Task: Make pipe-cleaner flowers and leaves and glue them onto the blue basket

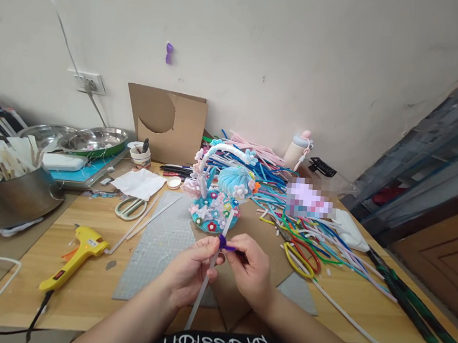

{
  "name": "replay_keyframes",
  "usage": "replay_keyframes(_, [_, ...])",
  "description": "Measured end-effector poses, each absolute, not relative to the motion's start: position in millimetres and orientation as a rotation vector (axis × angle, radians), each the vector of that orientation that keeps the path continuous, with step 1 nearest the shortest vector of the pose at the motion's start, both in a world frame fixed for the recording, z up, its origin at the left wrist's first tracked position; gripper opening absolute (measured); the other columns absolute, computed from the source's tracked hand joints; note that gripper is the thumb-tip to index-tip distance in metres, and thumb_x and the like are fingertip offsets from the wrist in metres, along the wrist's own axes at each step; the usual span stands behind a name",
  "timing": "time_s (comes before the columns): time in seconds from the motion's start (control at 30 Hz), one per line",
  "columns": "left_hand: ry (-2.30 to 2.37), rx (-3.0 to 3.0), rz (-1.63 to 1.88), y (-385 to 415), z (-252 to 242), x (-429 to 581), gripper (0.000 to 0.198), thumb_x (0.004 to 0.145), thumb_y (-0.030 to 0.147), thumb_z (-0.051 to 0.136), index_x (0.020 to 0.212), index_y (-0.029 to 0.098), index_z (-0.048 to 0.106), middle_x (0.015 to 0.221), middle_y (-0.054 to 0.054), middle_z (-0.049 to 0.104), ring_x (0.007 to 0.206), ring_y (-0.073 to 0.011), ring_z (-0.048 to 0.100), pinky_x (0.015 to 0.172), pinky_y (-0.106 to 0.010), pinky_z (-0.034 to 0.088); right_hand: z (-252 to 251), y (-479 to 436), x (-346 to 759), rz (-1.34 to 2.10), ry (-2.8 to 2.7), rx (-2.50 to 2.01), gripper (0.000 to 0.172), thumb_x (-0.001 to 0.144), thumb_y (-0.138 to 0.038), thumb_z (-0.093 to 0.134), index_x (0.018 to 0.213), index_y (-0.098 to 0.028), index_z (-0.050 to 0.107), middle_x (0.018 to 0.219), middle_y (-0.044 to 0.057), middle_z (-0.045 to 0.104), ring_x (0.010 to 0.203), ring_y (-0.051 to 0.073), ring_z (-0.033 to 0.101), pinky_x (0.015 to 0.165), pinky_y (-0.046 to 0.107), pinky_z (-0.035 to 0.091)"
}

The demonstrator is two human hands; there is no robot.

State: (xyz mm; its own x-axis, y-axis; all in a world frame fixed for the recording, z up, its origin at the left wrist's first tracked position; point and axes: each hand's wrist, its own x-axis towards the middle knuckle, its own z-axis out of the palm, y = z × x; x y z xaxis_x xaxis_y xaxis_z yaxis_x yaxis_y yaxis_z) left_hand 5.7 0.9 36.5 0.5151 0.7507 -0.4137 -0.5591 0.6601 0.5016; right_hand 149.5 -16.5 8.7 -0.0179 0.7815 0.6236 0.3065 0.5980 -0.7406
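A long translucent glue stick point(199, 299) runs slantwise through my left hand point(190, 268), its upper end rising past my fingers. Around it, a purple pipe cleaner point(222, 241) is coiled in a small band, pinched by my left thumb and finger. My right hand point(253, 268) is closed on the loose end of that pipe cleaner, just right of the stick. Behind my hands stands a flower basket point(199, 218) made of blue and white pipe cleaners, with small coloured flowers and an arched handle.
At left lie a yellow glue gun point(80, 252), scissors point(131, 208) and a metal pot point(16, 197) of sticks. A grey cutting mat point(151, 250) and cardboard point(243, 294) lie under my hands. Loose pipe cleaners point(269, 164) and yellow-red scissors point(299, 260) spread at right.
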Motion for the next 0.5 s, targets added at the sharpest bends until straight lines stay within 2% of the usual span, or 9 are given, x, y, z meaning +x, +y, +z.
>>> replay_keyframes(0.2, [0.718, 0.353, 0.861, -1.4, 37.2, 10.0, 0.026, 0.062, 0.02, 0.081, 0.075, 0.012, 0.061, 0.069, 0.002, 0.054, 0.055, -0.0045, 0.049, 0.037, -0.011, 0.035, 3.8, -19.5, 147.3, 0.472, -1.613, -1.098, 0.008, 0.088, -0.016, 0.052, 0.089, -0.022, 0.056, 0.075, 0.001, 0.063, 0.068, 0.015, 0.06, 0.064, 0.025, 0.045])
replay_keyframes(0.37, [0.738, 0.435, 0.907, -3.6, 39.1, 11.2, 0.028, 0.057, 0.023, 0.083, 0.067, 0.012, 0.059, 0.061, 0.002, 0.053, 0.054, -0.0051, 0.048, 0.037, -0.011, 0.035, 8.6, -20.6, 145.3, 0.55, -1.638, -1.136, 0.005, 0.09, -0.018, 0.048, 0.092, -0.021, 0.051, 0.071, 0.0, 0.062, 0.064, 0.014, 0.059, 0.062, 0.024, 0.044])
replay_keyframes(0.5, [0.765, 0.504, 0.944, -4.6, 38.4, 11.2, 0.031, 0.055, 0.027, 0.085, 0.066, 0.012, 0.061, 0.058, 0.002, 0.054, 0.051, -0.0054, 0.048, 0.038, -0.013, 0.036, 15.5, -21.5, 144.6, 0.532, -1.664, -1.174, 0.006, 0.09, -0.019, 0.047, 0.087, -0.021, 0.052, 0.07, 0.001, 0.061, 0.064, 0.014, 0.058, 0.061, 0.025, 0.041])
